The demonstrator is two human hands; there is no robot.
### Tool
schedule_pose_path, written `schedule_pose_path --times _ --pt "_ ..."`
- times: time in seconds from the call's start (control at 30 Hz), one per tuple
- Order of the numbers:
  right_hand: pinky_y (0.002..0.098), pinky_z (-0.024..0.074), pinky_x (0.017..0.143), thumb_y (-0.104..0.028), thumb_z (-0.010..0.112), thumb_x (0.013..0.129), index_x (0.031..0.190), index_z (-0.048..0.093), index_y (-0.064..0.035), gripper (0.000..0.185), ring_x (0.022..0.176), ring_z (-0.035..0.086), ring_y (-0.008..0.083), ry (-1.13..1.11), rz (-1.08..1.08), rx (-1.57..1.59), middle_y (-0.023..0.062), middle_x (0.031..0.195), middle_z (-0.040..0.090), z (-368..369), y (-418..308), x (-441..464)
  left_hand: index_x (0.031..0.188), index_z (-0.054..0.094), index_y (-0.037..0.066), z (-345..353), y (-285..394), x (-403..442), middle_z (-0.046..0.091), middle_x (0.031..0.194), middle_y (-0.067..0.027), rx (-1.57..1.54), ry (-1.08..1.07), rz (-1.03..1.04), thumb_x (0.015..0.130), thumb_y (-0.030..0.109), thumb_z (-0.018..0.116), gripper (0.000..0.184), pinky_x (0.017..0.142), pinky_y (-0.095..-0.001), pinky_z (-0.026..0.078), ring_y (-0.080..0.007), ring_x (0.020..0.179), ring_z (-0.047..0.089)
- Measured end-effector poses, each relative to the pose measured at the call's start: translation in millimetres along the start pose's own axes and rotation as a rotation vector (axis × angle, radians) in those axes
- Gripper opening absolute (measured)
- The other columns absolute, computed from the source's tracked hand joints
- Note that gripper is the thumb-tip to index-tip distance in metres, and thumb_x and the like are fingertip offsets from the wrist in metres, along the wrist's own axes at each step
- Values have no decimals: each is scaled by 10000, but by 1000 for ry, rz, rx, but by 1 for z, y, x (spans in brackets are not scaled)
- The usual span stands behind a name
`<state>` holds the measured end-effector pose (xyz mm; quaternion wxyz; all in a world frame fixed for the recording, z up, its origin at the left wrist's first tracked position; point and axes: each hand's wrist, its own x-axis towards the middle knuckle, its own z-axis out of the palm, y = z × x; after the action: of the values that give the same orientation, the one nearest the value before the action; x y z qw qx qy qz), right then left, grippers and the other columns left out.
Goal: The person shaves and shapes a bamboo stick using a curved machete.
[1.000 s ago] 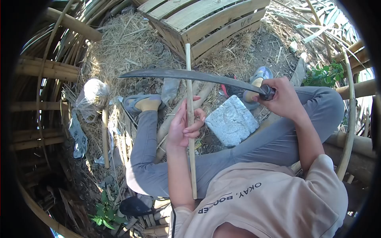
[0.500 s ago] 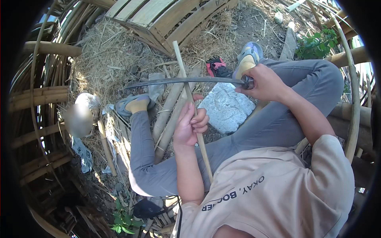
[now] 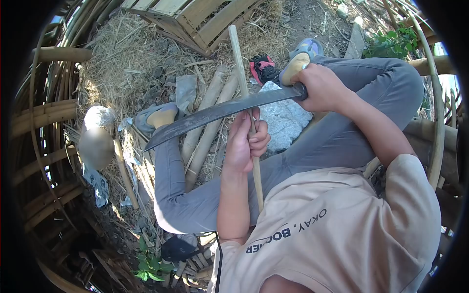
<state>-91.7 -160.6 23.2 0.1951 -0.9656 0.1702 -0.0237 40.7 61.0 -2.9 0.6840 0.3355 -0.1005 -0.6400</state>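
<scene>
My left hand point(image 3: 246, 141) is closed round the lower half of a pale, slim wooden stick point(image 3: 238, 58), which stands nearly upright in the view with its bottom end against the shirt. In my right hand point(image 3: 320, 88) is the handle of a machete point(image 3: 210, 113), mostly covered by the fingers. Its long dark blade points left and crosses the stick just above my left fingers, its broad side facing up to the camera. Behind the hands lies a large whitish rock point(image 3: 283, 119) between my legs, partly hidden by the blade.
A slatted wooden crate point(image 3: 195, 24) stands at the top. Thick poles point(image 3: 205, 132) lie on the straw-strewn ground, with a red and black glove-like item point(image 3: 264, 69) near my right foot. Bamboo walls rise at left and right. A dark object point(image 3: 181, 247) lies below my left leg.
The machete has turned: its tip has dropped and its broad side now shows. My left hand and the stick have shifted up and right, and the stick's top reaches higher in view.
</scene>
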Motion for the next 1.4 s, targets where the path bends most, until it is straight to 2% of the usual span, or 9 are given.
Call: schedule_pose_path --times 0.13,0.23,0.43,0.53,0.83,0.93,1.03,1.17,1.4 --pt "446 561 766 -121 710 608 932 755 13 353 823 692 377 77 18 73 202 786 696 6 -1 -3 1114 441 155 22 -2 0 340 581 46 136 35 9 1108 391 347 255 385 -194 135 -21 450 233" --pt "449 558 775 -124 715 617 929 750 14 342 837 692 366 117 -1 43 205 813 699 6 -4 -4 1108 436 155 19 -3 -1 337 559 38 103 11 23 1108 404 338 268 384 -199 133 -25 443 226" --pt "447 534 800 -117 729 606 942 733 -29 348 882 658 381 13 59 113 187 864 683 3 -22 3 1096 454 156 17 -9 3 393 575 5 -11 -48 -36 1118 390 331 265 399 -202 157 -32 451 252" --pt "451 535 790 -108 717 594 928 734 -37 342 864 663 380 41 66 114 179 830 683 9 -18 4 1093 443 150 21 -9 3 394 574 3 73 35 -26 1119 392 330 269 402 -201 161 -34 451 257" --pt "461 538 770 -121 718 555 909 739 -48 362 836 667 380 -68 115 -1 168 773 681 -2 -18 14 1036 416 155 26 -12 6 350 539 33 184 75 -17 1114 424 320 296 380 -216 146 -36 422 238" --pt "461 538 766 -127 719 562 906 734 -45 353 828 666 380 164 66 -22 165 771 682 5 -5 13 1017 402 159 24 -15 3 353 540 32 163 50 -4 1117 421 306 297 381 -213 152 -34 423 243" --pt "456 559 754 -194 771 570 892 746 -69 346 835 687 368 326 161 -9 168 799 694 9 24 22 1007 391 161 33 -16 5 356 541 29 204 57 -14 1121 413 291 294 381 -210 159 -33 425 243" --pt "459 559 778 -218 763 587 946 751 -73 387 874 688 357 229 159 -104 167 868 707 -14 17 19 1012 390 160 34 -18 4 362 545 25 191 17 -31 1122 411 284 294 384 -207 163 -33 428 237" --pt "459 562 766 -222 757 610 948 759 -63 374 829 689 366 257 70 -138 184 821 699 -10 21 18 1012 401 165 17 -14 0 351 551 29 45 -43 -41 1119 418 288 297 372 -204 138 -30 431 215"
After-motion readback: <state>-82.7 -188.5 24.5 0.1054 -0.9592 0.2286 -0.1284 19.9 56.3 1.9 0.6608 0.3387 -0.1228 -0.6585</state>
